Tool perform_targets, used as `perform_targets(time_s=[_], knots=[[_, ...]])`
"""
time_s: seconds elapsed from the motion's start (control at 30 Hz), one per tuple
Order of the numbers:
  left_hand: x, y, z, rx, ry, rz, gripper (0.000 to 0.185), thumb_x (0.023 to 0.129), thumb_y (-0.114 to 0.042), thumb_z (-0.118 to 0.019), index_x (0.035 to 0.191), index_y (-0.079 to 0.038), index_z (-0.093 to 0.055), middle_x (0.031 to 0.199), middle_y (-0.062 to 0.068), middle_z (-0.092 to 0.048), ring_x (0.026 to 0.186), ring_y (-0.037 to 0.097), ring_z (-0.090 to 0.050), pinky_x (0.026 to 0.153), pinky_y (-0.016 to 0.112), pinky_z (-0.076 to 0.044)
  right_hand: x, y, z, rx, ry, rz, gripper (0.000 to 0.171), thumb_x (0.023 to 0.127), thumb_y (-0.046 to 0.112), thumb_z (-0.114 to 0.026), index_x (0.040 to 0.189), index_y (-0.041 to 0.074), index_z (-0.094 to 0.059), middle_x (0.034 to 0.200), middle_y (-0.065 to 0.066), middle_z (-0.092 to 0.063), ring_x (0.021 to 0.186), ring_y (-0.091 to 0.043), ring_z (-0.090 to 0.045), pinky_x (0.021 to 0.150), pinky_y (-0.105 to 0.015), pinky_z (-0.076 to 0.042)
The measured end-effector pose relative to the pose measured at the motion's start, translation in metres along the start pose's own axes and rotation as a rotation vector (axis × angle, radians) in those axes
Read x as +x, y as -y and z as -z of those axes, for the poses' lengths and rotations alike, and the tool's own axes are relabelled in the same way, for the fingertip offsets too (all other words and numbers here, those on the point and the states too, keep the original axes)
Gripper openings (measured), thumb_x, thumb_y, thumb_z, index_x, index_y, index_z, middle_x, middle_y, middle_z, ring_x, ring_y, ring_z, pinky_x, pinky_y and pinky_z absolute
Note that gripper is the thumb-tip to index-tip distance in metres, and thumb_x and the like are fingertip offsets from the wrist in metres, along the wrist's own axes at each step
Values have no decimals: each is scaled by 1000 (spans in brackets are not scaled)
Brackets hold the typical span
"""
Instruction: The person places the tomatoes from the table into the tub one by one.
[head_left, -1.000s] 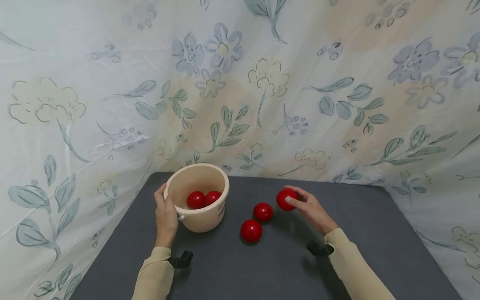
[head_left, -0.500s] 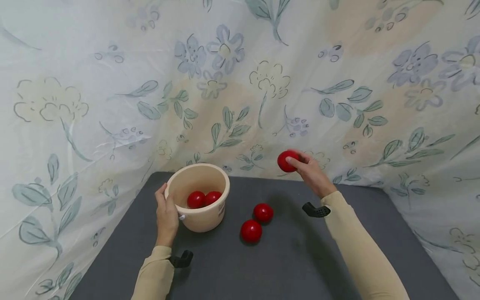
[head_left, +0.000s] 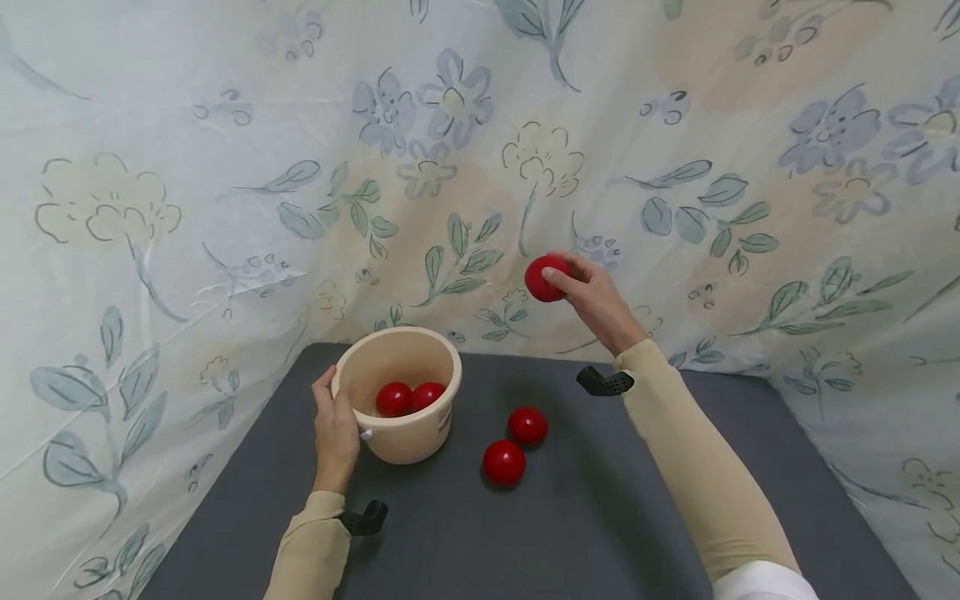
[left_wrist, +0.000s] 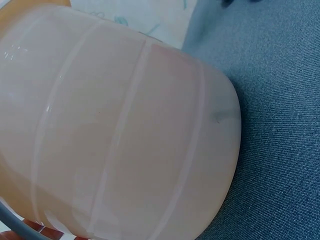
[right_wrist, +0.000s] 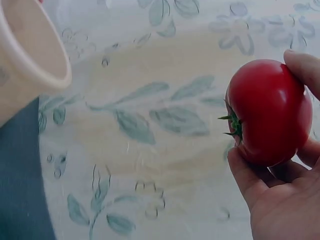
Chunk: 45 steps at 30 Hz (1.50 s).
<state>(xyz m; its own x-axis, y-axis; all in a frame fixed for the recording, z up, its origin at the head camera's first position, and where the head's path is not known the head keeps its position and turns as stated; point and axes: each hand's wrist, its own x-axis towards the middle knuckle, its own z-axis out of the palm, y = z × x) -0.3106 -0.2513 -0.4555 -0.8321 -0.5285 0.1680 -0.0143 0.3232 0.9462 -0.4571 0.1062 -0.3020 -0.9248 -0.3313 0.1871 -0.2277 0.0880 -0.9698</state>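
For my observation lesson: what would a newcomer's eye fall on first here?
First comes the shiny red round tomato raised in the right hand, before the pale flower-printed cloth. Then comes the cream round plastic bucket on the dark grey table, held by the left hand, two red tomatoes inside.

Stretches out as a dark grey tabletop (head_left: 450,550), finely ribbed like cloth in the left wrist view. Bears a cream bucket (head_left: 405,439) toward the back left. Carries, right of the bucket, a red front tomato (head_left: 504,463) and a red rear tomato (head_left: 528,426), set close together diagonally.
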Motion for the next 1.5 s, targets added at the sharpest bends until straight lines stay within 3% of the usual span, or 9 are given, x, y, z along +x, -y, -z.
perform_targets(time_s=[0.07, 0.23, 0.37, 0.57, 0.8, 1.0, 1.2, 1.5], knots=[[1, 0, 1, -2, -1, 5, 54, 106, -42, -25, 157, -26, -25, 164, 11, -35, 141, 41, -47, 113, 64, -37, 4, 7, -9, 9, 9, 17, 61, 94, 42, -70, 147, 21, -49, 145, -3, -52, 132, -22, -48, 116, -45, -42], [2, 2, 3, 0, -12, 4, 54, 106, -42, -26, 157, -24, -26, 164, 12, -35, 140, 41, -48, 113, 64, -38, 13, 16, -33, 81, 55, 72, 56, 97, 34, -66, 147, 16, -48, 142, -6, -54, 129, -23, -50, 107, -33, -48], [3, 2, 2, -4, -25, 1, 52, 107, -40, -28, 156, -23, -27, 163, 13, -37, 138, 42, -50, 111, 64, -39, 19, 20, -53, 114, 100, 101, 56, 98, 29, -65, 148, 13, -47, 143, -6, -54, 130, -23, -49, 108, -36, -48], [4, 1, -2, 3, -8, 4, 52, 107, -40, -30, 156, -25, -27, 163, 14, -37, 138, 42, -50, 112, 64, -39, 25, 23, -74, 34, 98, 104, 52, 94, 35, -69, 142, 22, -53, 141, -4, -56, 128, -24, -51, 107, -45, -49], [4, 2, -2, 14, -2, 11, 52, 107, -43, -29, 156, -26, -26, 163, 12, -37, 138, 41, -51, 111, 64, -39, 31, 20, -98, 45, 146, 101, 61, 91, 39, -73, 146, 21, -51, 141, -1, -57, 129, -24, -53, 106, -41, -52], [4, 2, 0, 2, -5, 1, 52, 107, -41, -29, 156, -26, -26, 163, 12, -37, 138, 40, -51, 111, 63, -40, 33, 18, -120, 10, 152, 73, 60, 88, 43, -76, 142, 28, -54, 139, 1, -58, 128, -23, -53, 105, -44, -52], [5, 4, 1, -2, -13, -5, 52, 107, -42, -30, 156, -24, -28, 163, 12, -37, 139, 40, -50, 112, 64, -39, 32, 7, -142, 16, 184, 68, 58, 90, 39, -74, 142, 24, -55, 137, -1, -61, 126, -23, -56, 106, -43, -51], [5, 5, 1, -8, -9, -27, 50, 107, -36, -30, 156, -23, -28, 164, 10, -37, 142, 36, -48, 115, 62, -37, 18, -33, -162, -17, 269, -22, 57, 90, 35, -73, 142, 22, -55, 136, -3, -64, 125, -24, -59, 105, -43, -52]])
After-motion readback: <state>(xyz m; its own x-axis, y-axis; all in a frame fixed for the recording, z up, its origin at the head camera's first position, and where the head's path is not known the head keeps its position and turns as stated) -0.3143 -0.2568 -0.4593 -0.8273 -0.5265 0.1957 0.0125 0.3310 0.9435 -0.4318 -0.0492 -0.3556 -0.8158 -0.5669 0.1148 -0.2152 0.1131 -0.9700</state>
